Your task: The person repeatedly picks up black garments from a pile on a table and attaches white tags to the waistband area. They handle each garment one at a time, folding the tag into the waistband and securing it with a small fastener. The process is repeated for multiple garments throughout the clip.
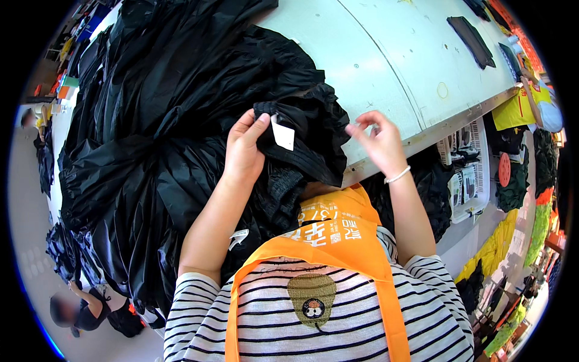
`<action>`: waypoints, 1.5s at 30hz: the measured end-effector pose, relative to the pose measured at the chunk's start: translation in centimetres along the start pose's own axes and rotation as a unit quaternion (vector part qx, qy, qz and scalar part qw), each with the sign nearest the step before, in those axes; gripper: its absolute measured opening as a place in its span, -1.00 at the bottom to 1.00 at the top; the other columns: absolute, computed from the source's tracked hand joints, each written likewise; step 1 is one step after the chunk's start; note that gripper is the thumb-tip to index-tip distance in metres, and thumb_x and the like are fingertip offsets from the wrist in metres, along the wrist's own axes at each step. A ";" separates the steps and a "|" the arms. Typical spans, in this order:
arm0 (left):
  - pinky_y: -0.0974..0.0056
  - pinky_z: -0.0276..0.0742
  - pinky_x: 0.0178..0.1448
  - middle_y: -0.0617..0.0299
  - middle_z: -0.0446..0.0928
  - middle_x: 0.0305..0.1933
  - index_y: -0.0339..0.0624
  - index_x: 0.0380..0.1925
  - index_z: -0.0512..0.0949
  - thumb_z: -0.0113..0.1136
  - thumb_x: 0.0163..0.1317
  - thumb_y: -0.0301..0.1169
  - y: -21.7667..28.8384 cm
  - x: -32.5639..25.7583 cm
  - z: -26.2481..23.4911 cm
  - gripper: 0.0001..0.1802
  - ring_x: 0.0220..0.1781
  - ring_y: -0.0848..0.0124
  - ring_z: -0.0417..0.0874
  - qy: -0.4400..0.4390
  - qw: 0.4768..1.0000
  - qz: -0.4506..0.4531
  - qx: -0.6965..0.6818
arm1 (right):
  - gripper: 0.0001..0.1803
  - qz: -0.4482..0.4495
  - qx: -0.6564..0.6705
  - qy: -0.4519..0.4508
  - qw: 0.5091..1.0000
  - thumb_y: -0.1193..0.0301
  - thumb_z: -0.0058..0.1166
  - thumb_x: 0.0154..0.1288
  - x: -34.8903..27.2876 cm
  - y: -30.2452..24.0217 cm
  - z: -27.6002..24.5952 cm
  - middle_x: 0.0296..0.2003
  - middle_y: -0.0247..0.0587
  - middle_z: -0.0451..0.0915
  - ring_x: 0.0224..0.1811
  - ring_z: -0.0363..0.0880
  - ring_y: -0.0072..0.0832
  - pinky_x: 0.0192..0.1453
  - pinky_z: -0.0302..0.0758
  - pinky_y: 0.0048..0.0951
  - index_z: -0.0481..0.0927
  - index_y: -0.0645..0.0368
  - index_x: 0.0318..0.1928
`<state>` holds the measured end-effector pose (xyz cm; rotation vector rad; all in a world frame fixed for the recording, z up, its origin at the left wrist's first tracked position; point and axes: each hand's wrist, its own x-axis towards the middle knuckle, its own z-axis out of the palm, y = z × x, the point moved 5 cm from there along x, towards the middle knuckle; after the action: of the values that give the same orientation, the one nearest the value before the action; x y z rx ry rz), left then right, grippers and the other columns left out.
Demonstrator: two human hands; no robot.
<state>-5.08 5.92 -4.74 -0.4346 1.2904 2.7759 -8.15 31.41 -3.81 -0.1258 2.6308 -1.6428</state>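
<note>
My left hand (246,145) pinches the gathered elastic edge of a black garment (304,127) between thumb and fingers. A white tag (283,134) hangs from that edge, right beside my thumb. Off to the right, my right hand (381,140) is lifted near the table's edge, apart from the garment. Its fingers are half bent and spread, and I see nothing in them. Under and around the held piece lies a large heap of black garments (163,102) in thin, creased cloth, spilling over the near side of the table.
The pale table (386,72) has a metal-trimmed edge on the right. A folded dark garment (471,41) lies at its far right. Below that edge stands a white plastic basket (479,175) with packets in it. Other people are at the far left, lower left and far right.
</note>
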 end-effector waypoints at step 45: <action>0.40 0.46 0.03 0.25 0.59 -0.22 -0.27 -0.17 0.53 0.08 0.28 -0.54 -0.9 0.5 0.4 -0.86 -0.18 0.51 0.58 -0.040 0.993 0.021 0.112 | -0.78 0.078 -0.138 -0.145 0.977 0.40 0.11 0.19 -5.8 10.4 3.0 -0.40 -0.04 0.53 -0.42 0.48 -0.17 -0.26 0.43 -0.31 0.53 0.35 -0.29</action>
<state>-5.48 6.81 -5.25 -0.2823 1.5856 2.6079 -2.67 33.79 -14.54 -0.1493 2.5510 -1.1111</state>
